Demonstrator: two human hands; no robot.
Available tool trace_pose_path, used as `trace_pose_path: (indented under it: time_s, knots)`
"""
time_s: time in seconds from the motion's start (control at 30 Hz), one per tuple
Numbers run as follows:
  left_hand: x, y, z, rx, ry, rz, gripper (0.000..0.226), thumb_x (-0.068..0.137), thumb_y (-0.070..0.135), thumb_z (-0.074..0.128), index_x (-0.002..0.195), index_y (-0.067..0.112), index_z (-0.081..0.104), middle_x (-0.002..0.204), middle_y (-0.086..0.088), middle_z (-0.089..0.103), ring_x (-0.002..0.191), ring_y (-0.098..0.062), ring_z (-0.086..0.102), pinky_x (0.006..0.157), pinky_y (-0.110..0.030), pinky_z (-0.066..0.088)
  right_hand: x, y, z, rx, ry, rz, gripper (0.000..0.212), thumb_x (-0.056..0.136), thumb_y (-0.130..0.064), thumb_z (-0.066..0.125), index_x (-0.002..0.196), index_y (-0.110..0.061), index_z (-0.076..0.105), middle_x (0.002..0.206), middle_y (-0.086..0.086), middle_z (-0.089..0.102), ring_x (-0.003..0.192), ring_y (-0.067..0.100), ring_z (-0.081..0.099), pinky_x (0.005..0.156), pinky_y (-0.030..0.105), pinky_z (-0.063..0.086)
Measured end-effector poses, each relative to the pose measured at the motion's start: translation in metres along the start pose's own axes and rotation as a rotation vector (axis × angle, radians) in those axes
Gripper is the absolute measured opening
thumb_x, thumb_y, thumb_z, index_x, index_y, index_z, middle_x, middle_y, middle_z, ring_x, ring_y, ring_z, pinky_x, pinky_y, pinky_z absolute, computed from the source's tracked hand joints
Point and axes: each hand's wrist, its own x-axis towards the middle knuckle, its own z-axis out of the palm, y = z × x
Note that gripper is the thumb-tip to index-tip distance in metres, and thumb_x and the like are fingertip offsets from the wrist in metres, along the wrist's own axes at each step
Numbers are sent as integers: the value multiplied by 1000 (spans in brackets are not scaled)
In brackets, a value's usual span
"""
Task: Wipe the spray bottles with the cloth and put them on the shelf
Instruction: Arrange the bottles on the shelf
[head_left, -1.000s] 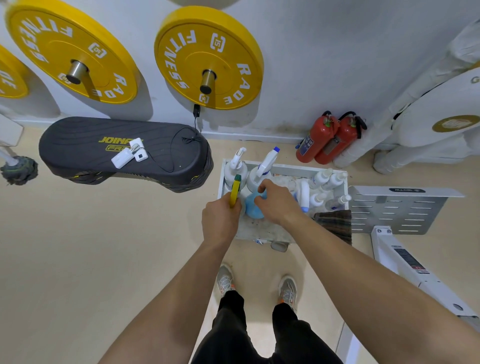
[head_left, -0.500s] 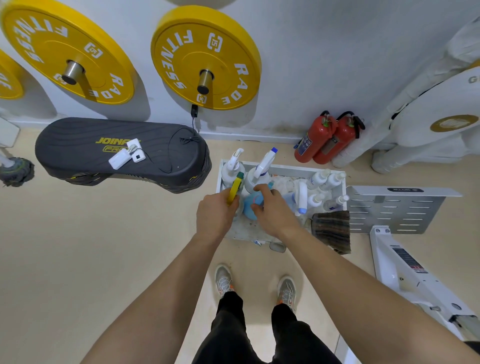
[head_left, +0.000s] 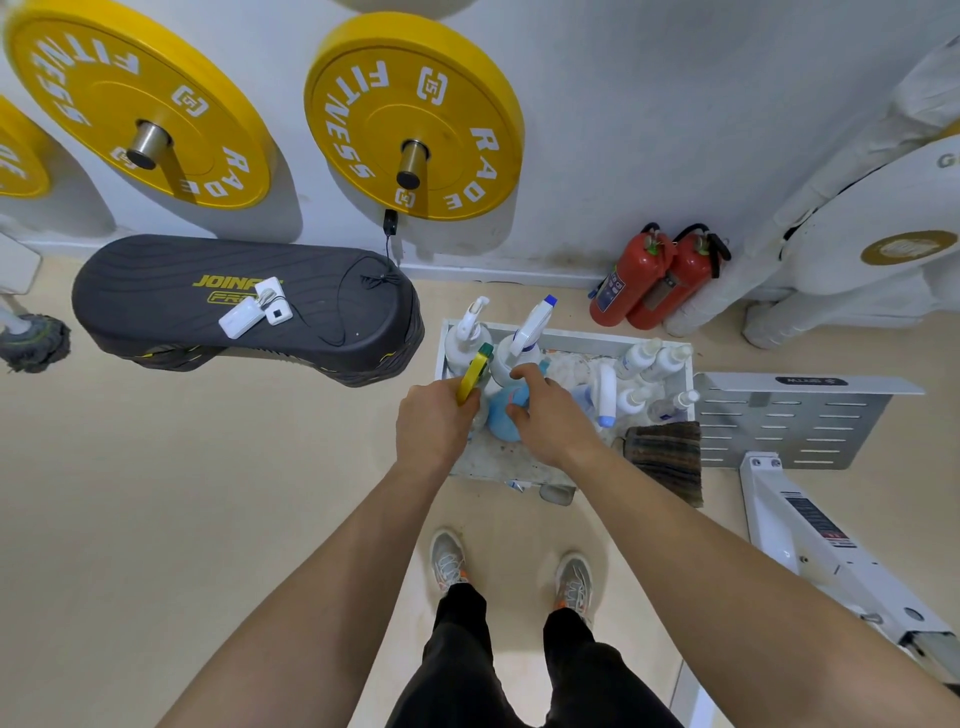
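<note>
A white shelf tray (head_left: 566, 340) on the floor holds several spray bottles. My left hand (head_left: 434, 423) grips a spray bottle with a yellow trigger head and green nozzle (head_left: 474, 374), held over the tray's left side. My right hand (head_left: 548, 415) presses a blue cloth (head_left: 503, 415) against that bottle's side. Just beyond stand a white spray bottle (head_left: 465, 338) and one with a blue nozzle tip (head_left: 524, 338). Several small white bottles (head_left: 644, 364) cluster at the tray's right.
A dark striped rag (head_left: 665, 457) hangs at the tray's right front corner. A black balance trainer (head_left: 244, 306) lies to the left, two red fire extinguishers (head_left: 649, 280) by the wall, a white perforated metal plate (head_left: 795, 415) and machine frame on the right. Yellow weight plates (head_left: 415, 114) hang above.
My hands with the yellow-headed bottle and blue cloth have shifted slightly left and away from me over the tray; the grip looks the same.
</note>
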Motion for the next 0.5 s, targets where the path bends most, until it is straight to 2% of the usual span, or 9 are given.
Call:
trace_pose_path:
  time_s: [0.13, 0.23, 0.37, 0.43, 0.5]
  knots:
    - [-3, 3, 2, 3, 20, -34, 41, 100, 45, 52, 95, 13, 76, 79, -12, 68, 72, -30, 61, 64, -33, 45, 0, 0, -1, -23, -2, -7, 38, 104, -20, 49, 140, -24, 38, 129, 14, 56, 107, 28, 59, 84, 37, 49]
    - [-6, 4, 2, -12, 40, -39, 41, 100, 45, 52, 94, 13, 76, 79, -13, 68, 75, -32, 62, 67, -37, 51, 2, -1, -2, -42, -25, -12, 39, 104, -19, 49, 141, -25, 37, 130, 13, 55, 104, 26, 58, 79, 31, 46]
    - [-8, 6, 0, 18, 56, -40, 40, 100, 46, 51, 99, 14, 76, 84, -12, 69, 78, -29, 60, 69, -36, 50, 4, -1, -4, -43, -43, -6, 41, 105, -18, 49, 143, -25, 36, 131, 13, 54, 102, 25, 58, 78, 30, 43]
    - [-9, 7, -1, 28, 61, -60, 38, 100, 48, 51, 102, 19, 74, 87, -10, 70, 76, -25, 56, 66, -32, 45, 4, -1, -4, -32, -48, -5, 44, 105, -20, 48, 146, -28, 34, 132, 15, 53, 101, 25, 57, 80, 32, 45]
    - [-11, 7, 0, 7, 59, -83, 36, 97, 53, 53, 103, 23, 73, 88, -7, 70, 75, -23, 55, 65, -31, 43, 2, -1, -4, -24, -75, -2, 52, 106, -24, 45, 153, -35, 26, 136, 16, 49, 108, 28, 58, 89, 35, 49]
